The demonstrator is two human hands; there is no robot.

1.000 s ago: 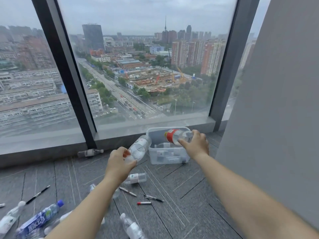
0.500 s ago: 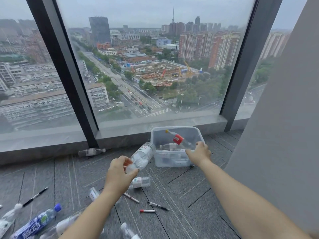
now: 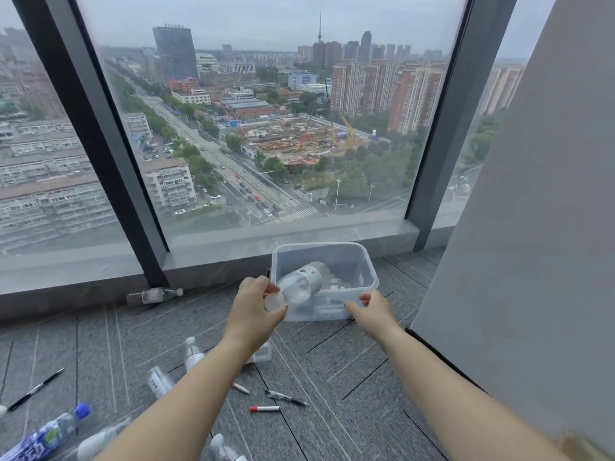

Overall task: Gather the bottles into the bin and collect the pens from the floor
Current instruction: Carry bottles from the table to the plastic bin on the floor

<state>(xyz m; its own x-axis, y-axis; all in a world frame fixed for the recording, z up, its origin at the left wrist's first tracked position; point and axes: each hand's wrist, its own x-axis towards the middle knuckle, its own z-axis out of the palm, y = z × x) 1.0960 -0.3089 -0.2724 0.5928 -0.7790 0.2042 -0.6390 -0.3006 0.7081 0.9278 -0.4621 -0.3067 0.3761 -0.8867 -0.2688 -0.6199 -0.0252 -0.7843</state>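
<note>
A clear plastic bin (image 3: pixel 366 261) stands on the grey floor under the window, with bottles (image 3: pixel 337 283) lying inside. My left hand (image 3: pixel 254 311) grips a clear bottle (image 3: pixel 301 282) by its base, tilted over the bin's front left rim. My right hand (image 3: pixel 371 312) is at the bin's front right wall, fingers loosely curled and holding nothing. On the floor lie a blue-labelled bottle (image 3: pixel 46 437), several clear bottles (image 3: pixel 193 352), a black pen (image 3: pixel 36 389), a second black pen (image 3: pixel 286 397) and a red-capped marker (image 3: pixel 264 409).
One small bottle (image 3: pixel 154 295) lies against the window ledge (image 3: pixel 216 264) at the left. A grey wall panel (image 3: pixel 532 244) rises close on the right. My left forearm hides part of a pen (image 3: pixel 240 388) and a bottle (image 3: pixel 263 353).
My right hand let the red-labelled bottle drop into the bin and drew back to the front wall. My left hand carried its clear bottle rightward over the bin's rim.
</note>
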